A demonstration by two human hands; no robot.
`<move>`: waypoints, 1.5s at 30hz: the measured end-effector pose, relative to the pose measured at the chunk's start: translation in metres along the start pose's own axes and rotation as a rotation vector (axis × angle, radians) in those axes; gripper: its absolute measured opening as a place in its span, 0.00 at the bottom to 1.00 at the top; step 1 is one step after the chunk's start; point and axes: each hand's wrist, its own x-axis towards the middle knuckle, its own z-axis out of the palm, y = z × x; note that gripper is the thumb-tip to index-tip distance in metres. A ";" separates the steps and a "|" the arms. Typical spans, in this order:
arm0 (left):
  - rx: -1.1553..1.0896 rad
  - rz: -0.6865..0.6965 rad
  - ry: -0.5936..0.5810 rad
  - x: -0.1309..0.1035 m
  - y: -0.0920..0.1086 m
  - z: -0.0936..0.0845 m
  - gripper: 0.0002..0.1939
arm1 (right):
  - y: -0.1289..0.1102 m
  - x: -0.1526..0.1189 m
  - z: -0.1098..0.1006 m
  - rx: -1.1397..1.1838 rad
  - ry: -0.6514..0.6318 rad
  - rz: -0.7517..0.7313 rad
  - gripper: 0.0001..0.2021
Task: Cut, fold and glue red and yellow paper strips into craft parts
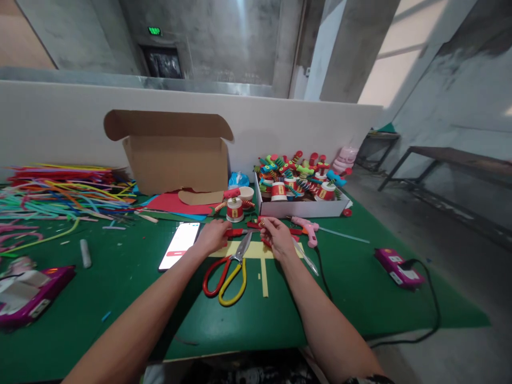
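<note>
Red label (234, 211) unreadable; right hand (278, 238) pinches piece (262, 224); left hand (214, 236) near phone (180, 245), grip unclear.

Dim, cool light is cast over the grey concrete wall (232, 48), with a pale sunlit patch thrown at upper right. The white phone screen (183, 242) is blown out; straight edges are bowed by wide-angle distortion, and fine detail is softened.

Grey concrete walls (224, 48), green exit sign (154, 31), seemingly bare dark bench (460, 160)
</note>
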 end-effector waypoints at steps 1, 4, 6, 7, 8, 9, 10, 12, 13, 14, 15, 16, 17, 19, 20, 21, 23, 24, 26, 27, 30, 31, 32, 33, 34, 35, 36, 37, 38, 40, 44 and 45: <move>-0.016 -0.006 -0.002 0.001 -0.001 -0.002 0.16 | -0.001 0.000 0.000 0.013 0.001 0.005 0.16; -0.084 -0.013 0.037 0.002 -0.005 -0.010 0.17 | -0.001 -0.001 0.001 0.018 -0.015 0.005 0.16; -0.110 0.006 0.064 0.001 -0.007 -0.016 0.16 | -0.001 -0.002 0.003 0.006 -0.029 -0.009 0.15; -0.121 0.022 0.070 0.001 -0.009 -0.019 0.15 | -0.001 -0.002 0.003 0.001 -0.032 -0.015 0.15; -0.135 0.041 0.074 0.000 -0.010 -0.022 0.15 | -0.002 -0.002 0.003 -0.003 -0.030 -0.017 0.15; -0.154 0.064 0.080 0.000 -0.012 -0.025 0.15 | -0.002 -0.002 0.002 -0.003 -0.020 -0.018 0.15; -0.184 0.088 0.089 -0.001 -0.015 -0.028 0.15 | -0.003 -0.002 0.002 -0.001 -0.005 -0.019 0.15; -0.278 0.127 0.113 -0.002 -0.021 -0.034 0.15 | -0.006 -0.001 0.000 0.016 0.033 -0.024 0.14; -0.344 0.130 0.125 -0.002 -0.024 -0.036 0.16 | -0.007 -0.001 -0.001 0.028 0.051 -0.026 0.14; -0.425 0.116 0.131 -0.003 -0.027 -0.038 0.16 | -0.008 0.000 -0.002 0.040 0.066 -0.027 0.14; -0.520 0.087 0.129 -0.004 -0.029 -0.040 0.16 | -0.009 0.001 -0.003 0.050 0.076 -0.027 0.13; -0.624 0.052 0.117 -0.004 -0.030 -0.041 0.17 | -0.009 0.002 -0.003 0.058 0.081 -0.027 0.13; -0.732 0.019 0.094 -0.005 -0.030 -0.042 0.18 | -0.010 0.002 -0.004 0.060 0.083 -0.031 0.13; -0.945 -0.018 0.026 -0.006 -0.027 -0.042 0.18 | -0.010 0.003 -0.004 0.051 0.076 -0.052 0.13; -1.046 -0.029 -0.008 -0.007 -0.023 -0.041 0.18 | -0.010 0.004 -0.004 0.044 0.067 -0.068 0.13; -1.141 -0.046 -0.038 -0.008 -0.019 -0.041 0.18 | -0.010 0.004 -0.004 0.036 0.054 -0.082 0.13; -1.320 -0.115 -0.084 -0.010 -0.009 -0.039 0.18 | -0.010 0.003 -0.003 0.024 0.010 -0.108 0.13; -1.398 -0.155 -0.104 -0.010 -0.004 -0.037 0.17 | -0.009 0.002 -0.001 0.020 -0.019 -0.122 0.12; -1.512 -0.207 -0.121 -0.012 0.004 -0.033 0.16 | -0.007 0.000 0.002 0.019 -0.074 -0.152 0.11; -1.548 -0.215 -0.119 -0.014 0.009 -0.030 0.15 | -0.005 -0.001 0.004 0.027 -0.102 -0.157 0.11; -1.558 -0.195 -0.128 -0.019 0.020 -0.020 0.15 | 0.000 -0.004 0.010 0.091 -0.177 -0.118 0.11; -1.529 -0.180 -0.154 -0.021 0.025 -0.016 0.16 | 0.001 -0.005 0.011 0.117 -0.196 -0.104 0.12; -1.494 -0.164 -0.189 -0.023 0.029 -0.014 0.16 | 0.002 -0.005 0.012 0.136 -0.208 -0.094 0.12; -1.467 -0.148 -0.219 -0.025 0.032 -0.012 0.17 | 0.002 -0.005 0.012 0.145 -0.213 -0.089 0.12; -1.466 -0.139 -0.242 -0.028 0.035 -0.010 0.17 | 0.001 -0.005 0.011 0.147 -0.211 -0.086 0.13; -1.493 -0.135 -0.259 -0.029 0.037 -0.010 0.17 | 0.000 -0.005 0.010 0.146 -0.206 -0.081 0.13; -1.541 -0.137 -0.277 -0.031 0.038 -0.010 0.17 | -0.001 -0.005 0.010 0.146 -0.197 -0.076 0.13; -1.597 -0.137 -0.307 -0.032 0.037 -0.011 0.17 | -0.002 -0.004 0.009 0.152 -0.190 -0.068 0.13; -1.649 -0.124 -0.353 -0.032 0.036 -0.012 0.18 | -0.004 -0.004 0.008 0.167 -0.187 -0.059 0.13; -1.698 -0.071 -0.460 -0.033 0.033 -0.013 0.22 | -0.005 -0.005 0.008 0.211 -0.187 -0.043 0.13; -1.581 -0.011 -0.576 -0.035 0.041 -0.011 0.35 | -0.002 -0.010 0.014 0.248 -0.186 -0.070 0.11; -1.539 -0.009 -0.585 -0.035 0.045 -0.010 0.34 | -0.001 -0.011 0.016 0.232 -0.184 -0.088 0.10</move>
